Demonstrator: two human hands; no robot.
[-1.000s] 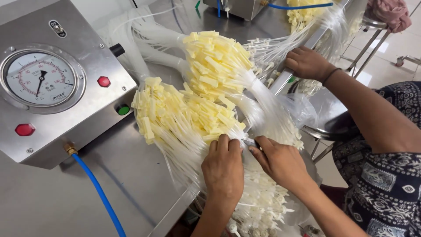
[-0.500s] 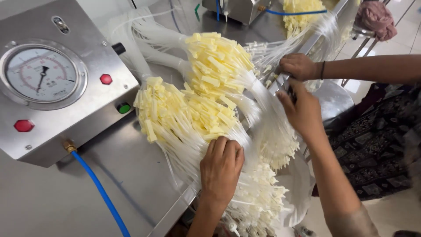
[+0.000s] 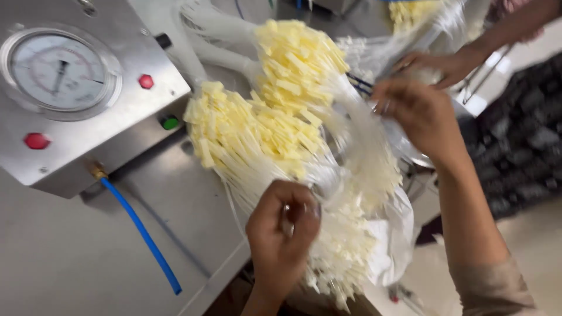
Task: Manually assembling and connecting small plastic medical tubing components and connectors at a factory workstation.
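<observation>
At the left a steel box [image 3: 88, 117] carries a round white dial [image 3: 58, 73], two red buttons and a green one, with a blue hose [image 3: 140, 234] below. The left hand [image 3: 284, 231] closes around the bundle of yellow-tipped white tubes [image 3: 263, 134], lying on the steel table [image 3: 70, 263]; its tips point up-left, tails down-right. The right hand [image 3: 418, 114] hovers blurred above it; I cannot tell its grip.

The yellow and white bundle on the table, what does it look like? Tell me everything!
The bundle is many thin white plastic tubes with pale yellow tips, fanned in two clumps. It lies on the steel table, spilling over its edge. The left hand grips the white strands; the right hand, blurred, is at its upper side.
</observation>
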